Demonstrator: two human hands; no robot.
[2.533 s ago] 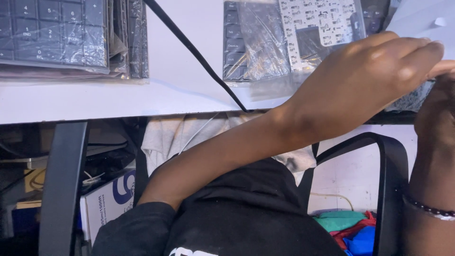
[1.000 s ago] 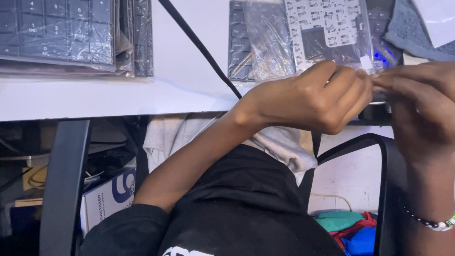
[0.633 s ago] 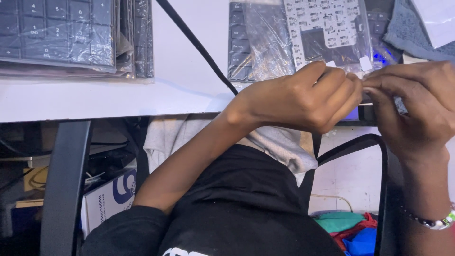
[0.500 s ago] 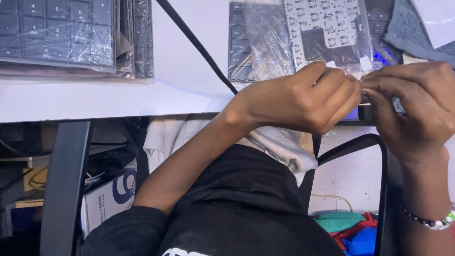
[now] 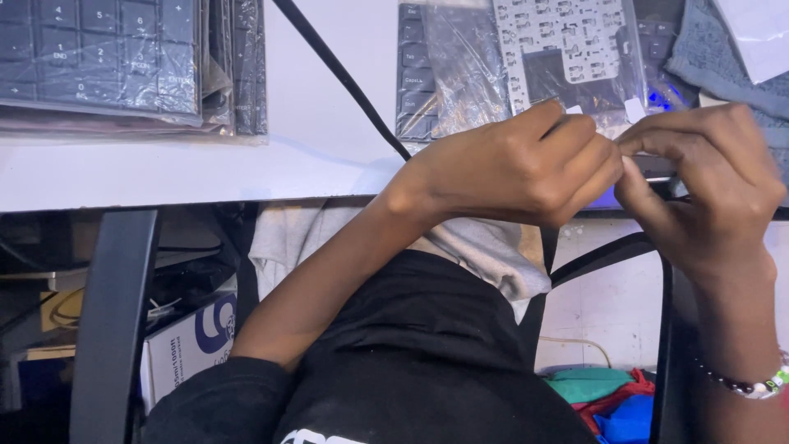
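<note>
My left hand [image 5: 518, 168] is curled at the front edge of the white table [image 5: 288, 168], its fingertips meeting those of my right hand [image 5: 711, 185]. Between the two sets of fingertips sits a thin dark strip [image 5: 655, 167], pinched from both sides; most of it is hidden by fingers. Just behind the hands lies a black keyboard in clear plastic wrap [image 5: 456, 78] with a pale sheet of key labels [image 5: 567, 37] on top. A beaded bracelet [image 5: 752, 385] circles my right wrist.
A second wrapped black keyboard [image 5: 99, 57] lies at the table's far left. A black cable [image 5: 337, 74] runs diagonally across the table. A grey cloth [image 5: 723, 57] sits at top right. Black chair arms [image 5: 115, 321] flank my lap; a cardboard box [image 5: 189, 345] stands below.
My left hand has pulled back from the keyboard to the table edge and met my right hand. Over the last second both hands shifted only slightly, fingertips closing together.
</note>
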